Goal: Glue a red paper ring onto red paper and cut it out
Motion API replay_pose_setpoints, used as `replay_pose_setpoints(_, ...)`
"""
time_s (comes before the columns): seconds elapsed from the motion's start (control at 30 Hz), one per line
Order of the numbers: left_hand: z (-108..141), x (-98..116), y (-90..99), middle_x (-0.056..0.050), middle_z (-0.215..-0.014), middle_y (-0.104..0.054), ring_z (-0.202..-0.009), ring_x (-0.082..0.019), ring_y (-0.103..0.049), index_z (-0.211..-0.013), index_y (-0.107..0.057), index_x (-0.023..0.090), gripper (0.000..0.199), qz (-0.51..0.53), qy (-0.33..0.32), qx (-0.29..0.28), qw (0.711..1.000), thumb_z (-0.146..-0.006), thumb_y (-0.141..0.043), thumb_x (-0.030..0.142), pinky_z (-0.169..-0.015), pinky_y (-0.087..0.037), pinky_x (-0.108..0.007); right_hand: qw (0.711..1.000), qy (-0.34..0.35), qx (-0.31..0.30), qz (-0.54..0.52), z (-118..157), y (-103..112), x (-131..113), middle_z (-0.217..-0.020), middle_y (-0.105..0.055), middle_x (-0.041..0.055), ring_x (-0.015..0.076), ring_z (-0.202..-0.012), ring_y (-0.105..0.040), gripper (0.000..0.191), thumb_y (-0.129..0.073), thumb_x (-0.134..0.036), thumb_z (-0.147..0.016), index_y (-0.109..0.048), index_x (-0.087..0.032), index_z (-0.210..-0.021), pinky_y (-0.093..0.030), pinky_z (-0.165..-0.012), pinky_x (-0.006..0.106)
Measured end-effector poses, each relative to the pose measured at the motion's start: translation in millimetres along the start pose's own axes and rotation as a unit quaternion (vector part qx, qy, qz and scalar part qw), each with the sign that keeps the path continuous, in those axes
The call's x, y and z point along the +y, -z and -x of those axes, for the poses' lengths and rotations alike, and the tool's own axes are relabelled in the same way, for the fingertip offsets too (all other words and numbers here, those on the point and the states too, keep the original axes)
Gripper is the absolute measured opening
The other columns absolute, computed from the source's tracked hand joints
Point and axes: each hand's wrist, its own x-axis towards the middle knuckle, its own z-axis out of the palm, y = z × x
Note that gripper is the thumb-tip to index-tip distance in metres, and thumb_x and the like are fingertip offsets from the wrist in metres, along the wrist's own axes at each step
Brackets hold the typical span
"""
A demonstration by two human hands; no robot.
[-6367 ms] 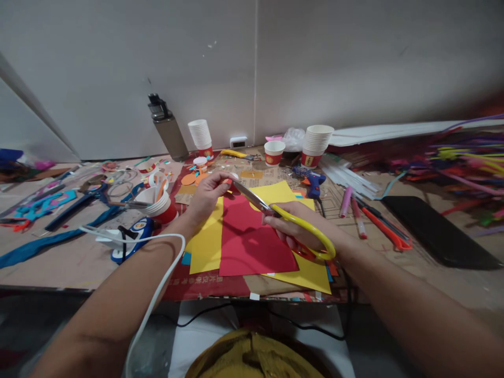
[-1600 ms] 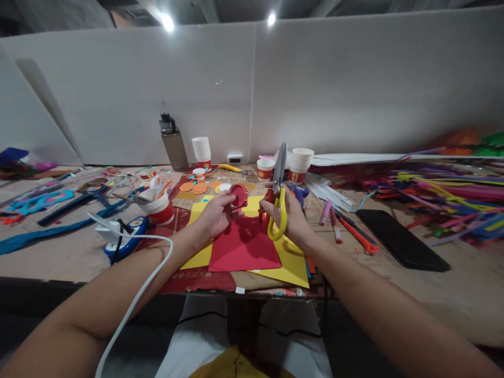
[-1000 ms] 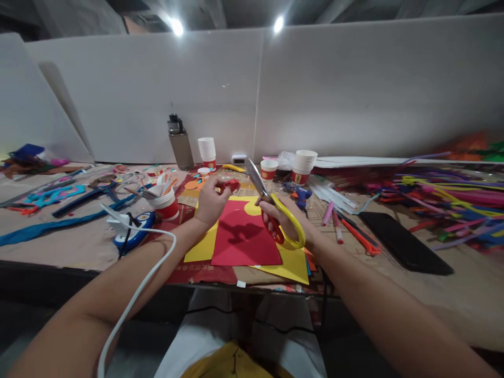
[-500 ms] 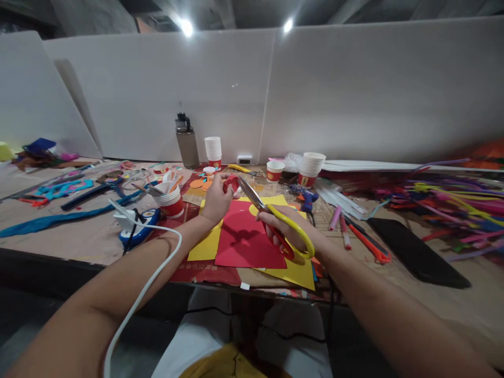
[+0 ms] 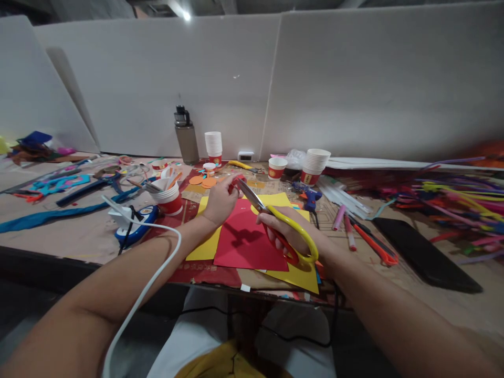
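My left hand pinches a small piece of red paper above the table; its exact outline is partly hidden by my fingers. Gripped in my right hand is a pair of scissors with one yellow and one red handle loop. Their blades point up and left, with the tips at the red paper piece. Beneath both hands lies a red sheet, which carries their shadow. Yellow sheets stick out from under it on both sides.
Left are a paper cup of pens, a blue power strip and a white cable crossing my left arm. Behind stand a bottle and stacked cups. Right lie a glue gun, a red cutter, a black phone-like slab and pipe cleaners.
The view has tilted down slightly. My left hand has turned a little around the red paper piece, and the scissors stay close to it.
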Motion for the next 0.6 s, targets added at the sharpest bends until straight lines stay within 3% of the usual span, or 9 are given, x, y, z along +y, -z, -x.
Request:
replay_pose_setpoints(0.3,0.6,1.0,1.3,-0.006,-0.1,-0.075,-0.09,-0.017,-0.068,-0.12,-0.067,0.015,0.046,-0.025,-0.007,-0.011,1.0,-0.079,-0.048,0.004,-0.083,-0.053,-0.029,1.0,0.003,0.002,0.004,0.3,-2.6,0.4,-0.05,-0.053,-0.0055,0.0096,-0.039,-0.051,0.033,-0.047,-0.048,-0.092,-0.047,-0.021,-0.073,-0.039,-0.039,0.02)
replay_pose_setpoints(0.6,1.3,0.5,1.1,-0.008,-0.103,-0.074,-0.097,-0.02,-0.069,-0.12,-0.067,0.015,0.044,-0.026,-0.001,-0.011,1.0,-0.081,-0.049,0.005,-0.087,-0.054,-0.031,1.0,0.019,0.003,0.02,0.3,-3.0,-1.3,-0.045,-0.052,-0.0058,0.0082,-0.037,-0.05,0.033,-0.046,-0.044,-0.094,-0.046,-0.021,-0.07,-0.038,-0.039,0.019)
